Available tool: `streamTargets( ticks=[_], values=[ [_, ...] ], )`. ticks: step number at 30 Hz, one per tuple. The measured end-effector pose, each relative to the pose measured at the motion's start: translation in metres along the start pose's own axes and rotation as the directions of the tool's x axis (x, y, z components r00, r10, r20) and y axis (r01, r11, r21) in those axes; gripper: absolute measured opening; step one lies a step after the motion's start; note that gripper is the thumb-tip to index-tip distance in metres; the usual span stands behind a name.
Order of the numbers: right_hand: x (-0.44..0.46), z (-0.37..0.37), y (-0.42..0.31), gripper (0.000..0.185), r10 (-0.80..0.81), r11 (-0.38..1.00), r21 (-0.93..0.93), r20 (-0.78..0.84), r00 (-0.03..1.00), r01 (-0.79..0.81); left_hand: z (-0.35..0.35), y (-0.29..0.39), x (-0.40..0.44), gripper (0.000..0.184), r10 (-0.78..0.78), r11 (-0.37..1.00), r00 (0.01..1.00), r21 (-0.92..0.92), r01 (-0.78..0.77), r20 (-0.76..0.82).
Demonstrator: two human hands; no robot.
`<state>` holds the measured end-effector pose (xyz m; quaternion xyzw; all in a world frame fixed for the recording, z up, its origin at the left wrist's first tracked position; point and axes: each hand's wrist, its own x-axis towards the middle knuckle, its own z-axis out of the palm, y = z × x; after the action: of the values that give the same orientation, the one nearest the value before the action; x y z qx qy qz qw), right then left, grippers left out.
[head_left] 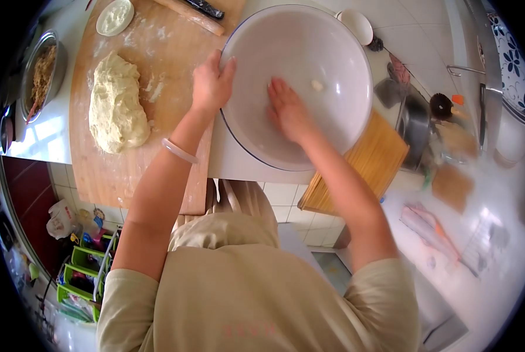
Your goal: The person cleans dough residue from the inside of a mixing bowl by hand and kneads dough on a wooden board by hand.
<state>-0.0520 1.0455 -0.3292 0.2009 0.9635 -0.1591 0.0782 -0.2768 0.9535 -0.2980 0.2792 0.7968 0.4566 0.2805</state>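
Note:
A big white mixing bowl (333, 141) with a blue rim stands on the counter, its inside facing up to me. My left hand (211, 82) grips its left rim, thumb on the inner side and fingers around the outside. Down in the bowl, my right hand (289, 111) rests against the inner surface with fingers stretched out, holding nothing that I can see. A small scrap of dough (317, 85) sticks to the bowl to the right of those fingers. A large lump of pale dough (117, 104) lies on the floured wooden board (174, 146) at left.
On the board's far side are a rolling pin (192, 14) and a small dish of flour (115, 17). A metal bowl of brown filling (44, 76) stands at far left. A wooden block (375, 155) juts past the counter edge; the sink (415, 132) lies right.

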Motion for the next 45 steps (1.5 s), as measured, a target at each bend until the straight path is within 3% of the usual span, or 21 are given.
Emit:
streamTargets(
  ticks=[2, 4, 5, 8, 10, 13, 20, 22, 25, 26, 28, 32, 34, 37, 38, 40, 44, 45],
  values=[
    [-0.023, -0.006, 0.000, 0.056, -0.014, 1.000, 0.002, 0.077, 0.997, 0.014, 0.000, 0.001, 0.000, 0.030, -0.041, 0.999, 0.999, -0.027, 0.041, 0.016],
    [-0.044, -0.018, 0.004, 0.054, -0.119, 0.988, 0.133, 0.309, 0.943, 0.081, 0.001, 0.000, 0.001, 0.031, -0.020, 1.000, 1.000, -0.010, 0.020, -0.010],
    [-0.044, -0.019, 0.005, 0.054, -0.119, 0.988, 0.131, 0.311, 0.943, 0.081, 0.001, 0.000, 0.000, 0.031, -0.021, 1.000, 1.000, -0.013, 0.021, -0.011],
    [-0.030, -0.021, 0.009, 0.053, -0.148, 0.987, -0.025, 0.276, 0.950, 0.161, 0.002, -0.002, 0.002, 0.032, -0.032, 0.999, 0.999, -0.011, 0.032, -0.004],
    [-0.019, -0.015, 0.005, 0.052, -0.021, 0.998, -0.063, 0.088, 0.996, 0.026, 0.001, -0.002, 0.001, 0.032, 0.012, 1.000, 1.000, -0.012, -0.012, -0.022],
    [-0.009, -0.008, 0.003, 0.052, 0.060, 0.998, -0.023, -0.021, 0.998, -0.060, 0.001, -0.001, 0.001, 0.032, -0.054, 0.998, 0.999, -0.039, 0.054, 0.006],
    [-0.042, -0.023, 0.022, 0.056, 0.018, 1.000, 0.003, 0.301, 0.953, -0.020, 0.002, -0.005, 0.002, 0.032, -0.018, 0.999, 1.000, -0.046, 0.018, 0.000],
    [-0.019, -0.015, 0.026, 0.057, 0.089, 0.993, -0.084, 0.062, 0.994, -0.083, 0.002, -0.003, 0.002, 0.032, -0.042, 0.998, 0.999, -0.043, 0.042, 0.014],
    [-0.015, -0.006, 0.023, 0.058, 0.123, 0.992, -0.001, -0.027, 0.992, -0.123, -0.001, 0.001, 0.000, 0.032, -0.055, 0.998, 0.998, -0.025, 0.056, 0.021],
    [-0.023, -0.009, 0.021, 0.058, 0.124, 0.992, -0.003, -0.029, 0.992, -0.124, 0.002, -0.003, 0.001, 0.032, -0.053, 0.998, 0.998, -0.027, 0.053, 0.021],
    [-0.047, -0.015, 0.015, 0.060, 0.111, 0.993, 0.011, 0.214, 0.971, -0.116, 0.007, -0.010, 0.002, 0.029, 0.101, 0.995, 0.990, 0.030, -0.098, -0.100],
    [-0.029, -0.010, 0.029, 0.063, 0.161, 0.987, -0.035, 0.208, 0.965, -0.157, 0.008, -0.011, 0.001, 0.029, 0.063, 0.998, 0.996, 0.017, -0.062, -0.063],
    [-0.006, -0.003, 0.035, 0.065, 0.223, 0.974, -0.029, -0.029, 0.974, -0.224, 0.008, -0.009, 0.001, 0.029, 0.018, 1.000, 0.998, -0.011, -0.019, -0.055],
    [-0.002, 0.004, 0.031, 0.066, 0.260, 0.964, 0.066, -0.072, 0.963, -0.256, 0.009, -0.005, -0.002, 0.030, 0.050, 0.998, 0.994, -0.027, -0.053, -0.102],
    [-0.009, 0.002, 0.027, 0.066, 0.260, 0.965, 0.068, -0.075, 0.963, -0.255, 0.006, -0.001, -0.001, 0.030, 0.053, 0.998, 0.993, -0.025, -0.056, -0.103],
    [-0.034, -0.004, 0.019, 0.067, 0.220, 0.971, 0.060, 0.168, 0.961, -0.233, 0.004, 0.004, -0.002, 0.030, -0.084, 0.996, 0.996, -0.029, 0.084, -0.012],
    [-0.010, 0.000, 0.035, 0.067, 0.210, 0.974, 0.060, 0.126, 0.970, -0.218, 0.010, -0.005, -0.003, 0.029, -0.006, 0.999, 0.999, -0.041, 0.004, -0.048],
    [0.006, 0.003, 0.038, 0.068, 0.233, 0.970, 0.060, 0.024, 0.972, -0.234, 0.011, -0.007, -0.001, 0.029, -0.003, 0.998, 0.999, -0.057, 0.000, -0.048]
  ],
)
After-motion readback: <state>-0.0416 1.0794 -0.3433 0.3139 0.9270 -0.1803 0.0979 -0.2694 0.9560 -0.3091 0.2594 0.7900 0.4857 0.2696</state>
